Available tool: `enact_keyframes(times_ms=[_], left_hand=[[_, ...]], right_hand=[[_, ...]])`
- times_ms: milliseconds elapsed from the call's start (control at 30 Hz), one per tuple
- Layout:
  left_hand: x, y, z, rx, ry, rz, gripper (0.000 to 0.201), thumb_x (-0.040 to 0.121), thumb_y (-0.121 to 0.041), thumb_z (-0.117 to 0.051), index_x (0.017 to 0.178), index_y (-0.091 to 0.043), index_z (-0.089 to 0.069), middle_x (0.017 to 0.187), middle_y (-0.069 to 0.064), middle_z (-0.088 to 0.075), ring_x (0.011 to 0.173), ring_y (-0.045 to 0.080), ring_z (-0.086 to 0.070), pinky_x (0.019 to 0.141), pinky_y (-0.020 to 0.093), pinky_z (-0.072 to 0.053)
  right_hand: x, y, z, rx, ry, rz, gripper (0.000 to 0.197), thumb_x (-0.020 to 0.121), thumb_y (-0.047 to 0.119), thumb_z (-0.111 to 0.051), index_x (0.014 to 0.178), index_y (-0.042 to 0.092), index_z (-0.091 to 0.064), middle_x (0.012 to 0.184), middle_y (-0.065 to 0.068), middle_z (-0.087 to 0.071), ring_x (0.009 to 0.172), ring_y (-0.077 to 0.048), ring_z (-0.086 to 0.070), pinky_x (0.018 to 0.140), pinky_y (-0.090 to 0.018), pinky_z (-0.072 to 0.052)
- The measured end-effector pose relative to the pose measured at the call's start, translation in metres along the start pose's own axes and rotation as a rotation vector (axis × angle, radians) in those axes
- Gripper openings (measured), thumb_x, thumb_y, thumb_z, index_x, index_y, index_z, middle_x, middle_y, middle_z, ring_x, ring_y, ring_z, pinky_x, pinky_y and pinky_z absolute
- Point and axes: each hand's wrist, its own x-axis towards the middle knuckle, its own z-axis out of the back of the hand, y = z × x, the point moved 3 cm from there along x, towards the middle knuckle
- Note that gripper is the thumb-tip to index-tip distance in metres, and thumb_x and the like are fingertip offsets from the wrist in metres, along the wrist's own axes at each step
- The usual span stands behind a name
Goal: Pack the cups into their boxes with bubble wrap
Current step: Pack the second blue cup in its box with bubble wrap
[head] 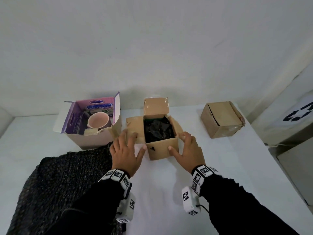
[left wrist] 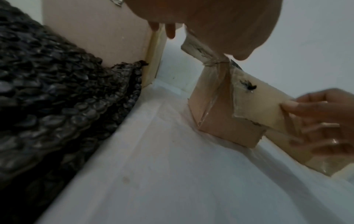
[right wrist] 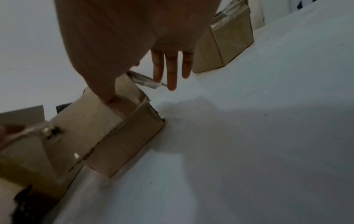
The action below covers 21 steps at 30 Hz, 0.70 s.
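A small brown cardboard box stands open at the table's middle, its flaps spread. A bundle of black bubble wrap fills it, and any cup inside is hidden. My left hand lies with spread, straight fingers on the box's left flap. My right hand is at the right side, thumb against the front flap and fingers over the right flap. The right wrist view shows those fingers straight. A pink cup sits unwrapped in an open purple-lined box at the left.
A large sheet of black bubble wrap covers the table's near left and reaches the purple-lined box. A closed brown box stands at the far right. A wall runs behind the table. A white bin with a recycling mark stands beyond the right edge.
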Motion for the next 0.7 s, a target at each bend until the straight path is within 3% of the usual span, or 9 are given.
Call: enact_keyframes(times_ms=[67, 100, 233, 333, 433, 500, 567, 633, 700], left_hand=[[0.003, 0.005, 0.001, -0.175, 0.015, 0.1, 0.069, 0.088, -0.068, -0.034, 0.14, -0.022, -0.035, 0.145, 0.011, -0.038, 0.127, 0.034, -0.043, 0.096, 0.051, -0.039], [0.005, 0.006, 0.003, -0.289, 0.013, 0.126, 0.071, 0.089, -0.066, -0.037, 0.142, -0.02, -0.031, 0.144, 0.011, -0.04, 0.128, 0.033, -0.044, 0.098, 0.05, -0.039], [0.016, -0.011, 0.016, -0.536, -0.107, 0.0, 0.068, 0.09, -0.056, -0.045, 0.144, -0.019, -0.025, 0.136, 0.005, -0.049, 0.122, 0.019, -0.05, 0.1, 0.04, -0.041], [0.022, -0.031, 0.021, -0.596, -0.021, -0.15, 0.063, 0.088, -0.038, -0.044, 0.145, -0.019, -0.024, 0.127, 0.001, -0.057, 0.112, 0.017, -0.056, 0.096, 0.036, -0.044], [0.029, -0.038, 0.019, -0.459, 0.171, -0.24, 0.071, 0.069, -0.022, -0.048, 0.14, -0.016, -0.036, 0.128, 0.004, -0.056, 0.115, 0.024, -0.053, 0.097, 0.037, -0.043], [0.03, -0.033, 0.011, -0.24, 0.275, -0.339, 0.076, 0.062, -0.007, -0.052, 0.136, -0.02, -0.042, 0.139, 0.0, -0.047, 0.129, 0.021, -0.04, 0.102, 0.034, -0.037], [0.03, -0.024, 0.001, -0.094, 0.292, -0.456, 0.077, 0.06, -0.003, -0.057, 0.133, -0.025, -0.043, 0.147, -0.006, -0.037, 0.136, 0.016, -0.029, 0.104, 0.036, -0.036], [0.029, -0.017, -0.006, -0.044, 0.289, -0.496, 0.071, 0.066, -0.017, -0.07, 0.131, -0.028, -0.043, 0.148, -0.007, -0.037, 0.135, 0.015, -0.031, 0.103, 0.037, -0.037], [0.03, -0.018, -0.007, -0.038, 0.26, -0.506, 0.066, 0.068, -0.036, -0.073, 0.128, -0.028, -0.047, 0.145, -0.006, -0.042, 0.132, 0.017, -0.038, 0.099, 0.038, -0.04]], right_hand=[[0.0, 0.002, 0.005, 0.101, 0.044, -0.077, 0.063, 0.083, 0.063, -0.055, 0.129, 0.026, -0.032, 0.088, 0.005, -0.063, 0.083, -0.02, -0.062, 0.08, -0.04, -0.05], [0.001, 0.005, 0.008, 0.148, 0.026, -0.091, 0.061, 0.084, 0.063, -0.055, 0.128, 0.026, -0.034, 0.089, 0.005, -0.062, 0.083, -0.019, -0.062, 0.08, -0.04, -0.051], [0.009, 0.017, 0.021, 0.245, -0.155, -0.014, 0.059, 0.088, 0.054, -0.054, 0.132, 0.019, -0.037, 0.118, 0.001, -0.055, 0.106, -0.019, -0.055, 0.085, -0.039, -0.049], [0.017, 0.026, 0.025, 0.29, -0.179, 0.07, 0.063, 0.091, 0.048, -0.054, 0.141, 0.019, -0.03, 0.134, 0.002, -0.049, 0.116, -0.014, -0.051, 0.092, -0.034, -0.047], [0.023, 0.034, 0.023, 0.274, -0.101, 0.171, 0.061, 0.091, 0.04, -0.053, 0.143, 0.026, -0.025, 0.125, 0.004, -0.055, 0.11, -0.013, -0.054, 0.089, -0.033, -0.046], [0.026, 0.037, 0.02, 0.185, -0.036, 0.254, 0.057, 0.087, 0.025, -0.049, 0.142, 0.024, -0.032, 0.12, 0.002, -0.059, 0.107, -0.018, -0.055, 0.091, -0.038, -0.045], [0.031, 0.033, 0.016, 0.092, 0.039, 0.332, 0.06, 0.077, 0.013, -0.048, 0.136, 0.021, -0.043, 0.116, 0.002, -0.062, 0.108, -0.021, -0.055, 0.094, -0.041, -0.043], [0.035, 0.025, 0.015, -0.106, 0.061, 0.455, 0.057, 0.069, 0.009, -0.058, 0.124, 0.023, -0.053, 0.117, 0.005, -0.063, 0.114, -0.022, -0.051, 0.092, -0.043, -0.042], [0.039, 0.014, 0.015, -0.287, 0.078, 0.597, 0.053, 0.07, 0.008, -0.062, 0.12, 0.025, -0.056, 0.123, 0.009, -0.061, 0.118, -0.021, -0.05, 0.09, -0.043, -0.045]])
